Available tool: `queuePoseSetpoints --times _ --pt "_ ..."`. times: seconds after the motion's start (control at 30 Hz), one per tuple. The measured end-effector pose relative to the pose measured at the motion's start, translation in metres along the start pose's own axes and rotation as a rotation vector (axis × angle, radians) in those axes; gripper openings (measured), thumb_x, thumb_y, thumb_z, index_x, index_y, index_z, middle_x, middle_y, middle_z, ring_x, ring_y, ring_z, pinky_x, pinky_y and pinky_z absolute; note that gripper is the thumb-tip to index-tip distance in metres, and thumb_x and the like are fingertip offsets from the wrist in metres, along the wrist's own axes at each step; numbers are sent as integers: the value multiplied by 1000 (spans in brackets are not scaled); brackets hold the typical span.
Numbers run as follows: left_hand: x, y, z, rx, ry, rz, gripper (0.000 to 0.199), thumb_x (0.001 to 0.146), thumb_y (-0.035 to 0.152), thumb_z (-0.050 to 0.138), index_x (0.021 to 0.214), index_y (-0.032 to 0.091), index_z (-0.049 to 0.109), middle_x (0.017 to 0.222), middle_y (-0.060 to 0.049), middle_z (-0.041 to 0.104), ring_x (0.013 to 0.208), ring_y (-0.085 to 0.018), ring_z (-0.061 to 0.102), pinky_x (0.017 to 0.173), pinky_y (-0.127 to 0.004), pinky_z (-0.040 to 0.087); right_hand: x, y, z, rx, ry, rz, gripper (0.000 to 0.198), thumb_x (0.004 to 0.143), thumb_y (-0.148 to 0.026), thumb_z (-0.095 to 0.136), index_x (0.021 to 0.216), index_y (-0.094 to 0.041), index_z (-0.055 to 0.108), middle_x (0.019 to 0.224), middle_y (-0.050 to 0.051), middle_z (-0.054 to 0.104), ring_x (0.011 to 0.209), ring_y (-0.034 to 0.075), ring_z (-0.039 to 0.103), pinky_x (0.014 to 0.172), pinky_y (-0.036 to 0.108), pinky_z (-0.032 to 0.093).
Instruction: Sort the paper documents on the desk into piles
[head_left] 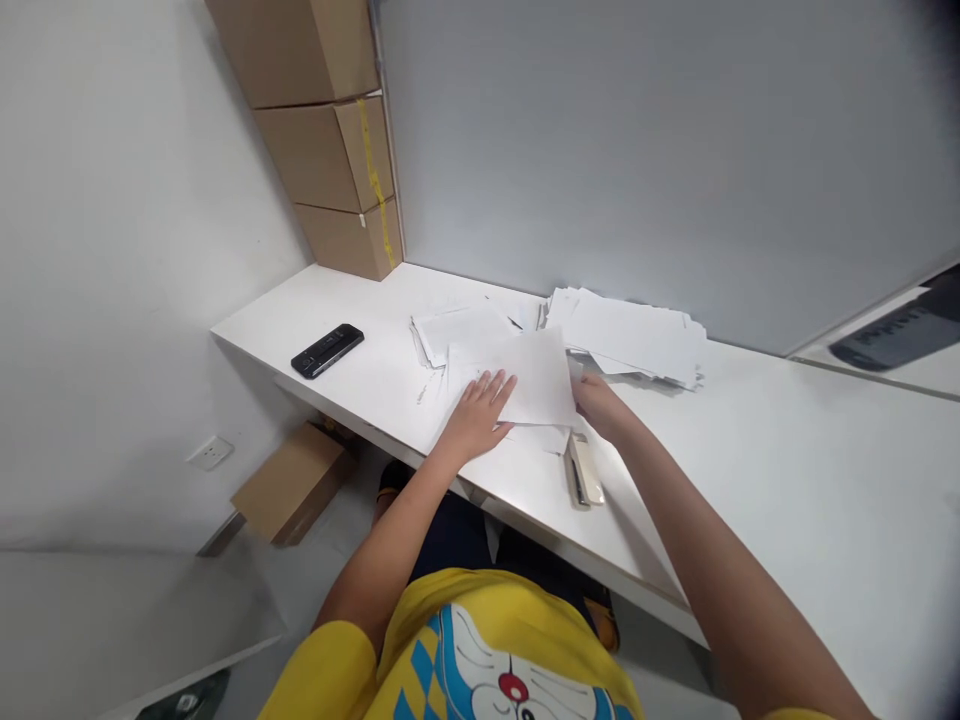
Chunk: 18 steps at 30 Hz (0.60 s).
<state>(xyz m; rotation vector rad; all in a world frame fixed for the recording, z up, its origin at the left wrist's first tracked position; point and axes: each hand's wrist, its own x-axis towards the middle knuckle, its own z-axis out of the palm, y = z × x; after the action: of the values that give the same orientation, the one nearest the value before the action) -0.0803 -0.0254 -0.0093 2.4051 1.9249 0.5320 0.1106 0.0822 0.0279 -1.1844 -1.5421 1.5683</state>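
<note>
A white sheet of paper lies over other loose papers on the white desk. My left hand rests flat on its left part, fingers spread. At the sheet's right edge, my right hand has its fingers curled around the paper's side; the fingertips are partly hidden. Just below that hand sits a beige stapler, close to the sheet's lower right corner. Behind the sheet is a smaller pile of papers, partly covered by it.
A larger untidy stack of paper is at the back against the grey panel. A black phone lies at the left of the desk. Cardboard boxes are piled in the back corner, and another box stands on the floor.
</note>
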Motion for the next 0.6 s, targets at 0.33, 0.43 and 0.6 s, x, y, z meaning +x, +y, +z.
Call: queuePoseSetpoints --times 0.33,0.43,0.6 --pt "2 1 4 10 36 -290 103 84 60 66 162 20 12 169 -15 11 155 -40 10 122 -63 21 31 -13 28 -64 -57 44 46 62 -55 81 85 -16 74 73 6 75 71 26 70 59 33 52" --pt "4 4 3 16 52 -401 102 84 59 65 162 20 12 168 -16 14 154 -43 17 120 -63 25 42 -10 30 -51 -55 42 43 70 -58 76 87 -18 74 78 7 76 75 27 71 69 36 56" --pt "4 3 6 36 105 -517 74 99 38 47 161 14 16 163 -19 31 149 -37 33 120 -52 32 59 -2 30 -85 -49 15 38 79 -60 65 81 -22 70 79 8 75 79 29 71 77 40 56"
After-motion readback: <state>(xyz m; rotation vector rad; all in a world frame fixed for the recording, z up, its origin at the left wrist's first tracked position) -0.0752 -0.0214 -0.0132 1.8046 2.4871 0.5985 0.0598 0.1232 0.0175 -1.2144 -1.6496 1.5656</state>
